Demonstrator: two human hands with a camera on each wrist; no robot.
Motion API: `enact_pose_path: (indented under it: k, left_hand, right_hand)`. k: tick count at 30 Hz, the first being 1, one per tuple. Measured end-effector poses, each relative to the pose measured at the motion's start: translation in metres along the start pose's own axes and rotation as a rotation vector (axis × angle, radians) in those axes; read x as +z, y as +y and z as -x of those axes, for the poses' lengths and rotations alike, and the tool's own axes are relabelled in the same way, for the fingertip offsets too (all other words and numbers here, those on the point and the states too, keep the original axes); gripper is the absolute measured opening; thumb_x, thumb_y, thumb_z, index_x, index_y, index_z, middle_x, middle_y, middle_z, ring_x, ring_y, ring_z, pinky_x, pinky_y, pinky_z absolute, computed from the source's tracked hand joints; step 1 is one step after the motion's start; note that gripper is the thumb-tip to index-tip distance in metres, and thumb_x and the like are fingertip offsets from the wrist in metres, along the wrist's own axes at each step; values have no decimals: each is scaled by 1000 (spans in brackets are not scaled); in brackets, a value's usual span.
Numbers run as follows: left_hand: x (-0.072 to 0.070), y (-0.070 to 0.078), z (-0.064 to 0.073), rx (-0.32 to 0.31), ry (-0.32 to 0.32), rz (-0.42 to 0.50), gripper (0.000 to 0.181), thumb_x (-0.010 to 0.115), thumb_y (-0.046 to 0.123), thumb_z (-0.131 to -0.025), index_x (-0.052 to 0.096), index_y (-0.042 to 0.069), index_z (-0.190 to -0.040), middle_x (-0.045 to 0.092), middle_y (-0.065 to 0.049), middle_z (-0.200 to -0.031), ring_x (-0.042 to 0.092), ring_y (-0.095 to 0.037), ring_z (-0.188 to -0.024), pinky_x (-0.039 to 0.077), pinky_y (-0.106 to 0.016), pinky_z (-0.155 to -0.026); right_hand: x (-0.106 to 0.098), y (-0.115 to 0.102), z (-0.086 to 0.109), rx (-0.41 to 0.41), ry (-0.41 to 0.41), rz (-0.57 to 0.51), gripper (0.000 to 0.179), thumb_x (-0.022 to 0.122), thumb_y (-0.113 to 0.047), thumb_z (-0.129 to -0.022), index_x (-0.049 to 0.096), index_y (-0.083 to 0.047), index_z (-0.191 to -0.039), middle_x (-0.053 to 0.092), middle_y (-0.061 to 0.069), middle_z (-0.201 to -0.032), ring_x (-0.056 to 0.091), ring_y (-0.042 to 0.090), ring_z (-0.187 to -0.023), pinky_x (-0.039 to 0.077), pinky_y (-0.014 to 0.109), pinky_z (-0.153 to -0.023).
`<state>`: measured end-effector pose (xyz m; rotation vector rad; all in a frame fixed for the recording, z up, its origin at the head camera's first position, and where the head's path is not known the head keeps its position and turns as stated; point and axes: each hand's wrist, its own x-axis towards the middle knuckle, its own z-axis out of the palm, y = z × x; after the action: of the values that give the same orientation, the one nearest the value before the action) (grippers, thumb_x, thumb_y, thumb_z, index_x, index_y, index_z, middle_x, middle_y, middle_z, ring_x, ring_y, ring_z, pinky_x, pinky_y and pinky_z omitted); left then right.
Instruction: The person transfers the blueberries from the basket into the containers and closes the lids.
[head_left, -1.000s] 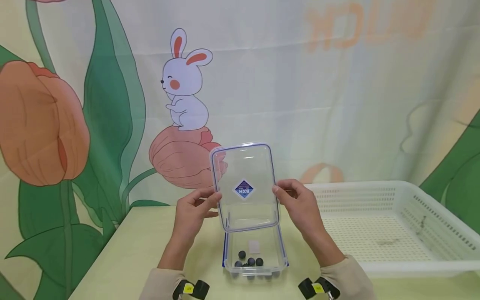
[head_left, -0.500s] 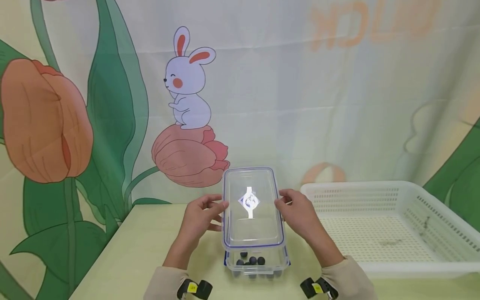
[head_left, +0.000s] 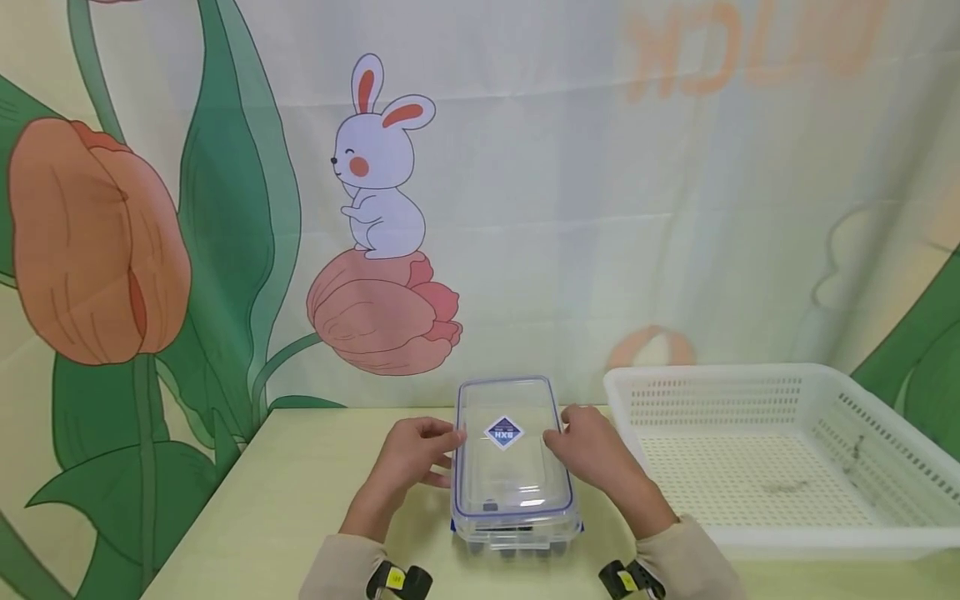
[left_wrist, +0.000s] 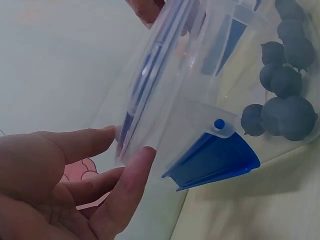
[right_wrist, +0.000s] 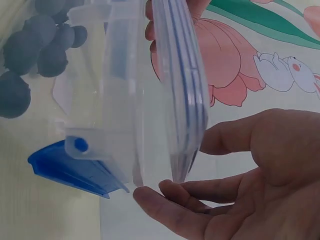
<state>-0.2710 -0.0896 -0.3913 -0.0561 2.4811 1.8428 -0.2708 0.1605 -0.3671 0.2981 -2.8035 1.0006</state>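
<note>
A clear plastic lid (head_left: pixel 517 479) with a blue seal line and a diamond label lies over a clear food container (head_left: pixel 517 540) in the head view. My left hand (head_left: pixel 411 458) pinches the lid's left edge; my right hand (head_left: pixel 592 450) pinches its right edge. In the right wrist view a gap shows between the lid (right_wrist: pixel 185 90) and the container's rim. Several dark round blueberries (left_wrist: pixel 287 117) lie inside the container. Blue clips fold outward, one seen in the left wrist view (left_wrist: pixel 215 162) and one in the right wrist view (right_wrist: pixel 75 167).
A white perforated plastic basket (head_left: pixel 720 533) stands to the right, near my right forearm. The container rests on a pale yellow-green table (head_left: pixel 277 500). Behind hangs a curtain (head_left: pixel 525 208) printed with tulips and a rabbit.
Both hands have lowered the lid from a raised, steeply tilted position down over the container. It covers most of the blueberries in the head view now.
</note>
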Motion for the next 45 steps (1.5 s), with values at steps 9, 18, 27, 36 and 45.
enact_pose_path:
  k: [9, 18, 27, 36, 45]
  left_hand:
    - [-1, -5, -2, -49, 12, -88, 41, 76, 26, -100, 71, -5, -126, 73, -14, -111, 72, -26, -90, 66, -36, -64]
    - [-11, -11, -5, -94, 39, -98, 43, 78, 24, -98, 70, -8, -127, 73, -15, -112, 72, -28, -90, 66, -35, -66]
    - [-14, -13, -9, -113, 28, -73, 44, 80, 19, -96, 69, -8, -129, 74, -16, -112, 74, -29, -92, 67, -36, -68]
    - [-15, -13, -7, -107, 24, -72, 44, 81, 17, -95, 69, -8, -129, 74, -16, -113, 73, -29, -93, 67, -38, -69]
    - [-16, -13, -6, -105, 13, -59, 45, 81, 17, -94, 68, -7, -130, 74, -16, -114, 73, -29, -94, 67, -39, -70]
  right_hand:
    - [9, -1, 1, 20, -23, -24, 29, 69, -13, -93, 50, -5, -72, 41, 1, -65, 40, 17, -59, 33, 27, -51]
    - [20, -3, 4, 64, -77, -119, 33, 73, -15, -97, 50, -6, -75, 43, 1, -65, 41, 14, -58, 32, 25, -51]
    - [16, -4, 3, 95, -134, -139, 22, 75, -13, -96, 65, 6, -95, 64, 8, -78, 63, 20, -66, 51, 30, -55]
    - [13, -6, 5, 148, -172, -224, 36, 79, -9, -93, 66, 16, -116, 71, 15, -95, 72, 25, -77, 64, 40, -70]
    - [11, -6, 6, 148, -184, -228, 40, 81, -8, -92, 66, 17, -119, 68, 13, -93, 71, 23, -73, 64, 39, -70]
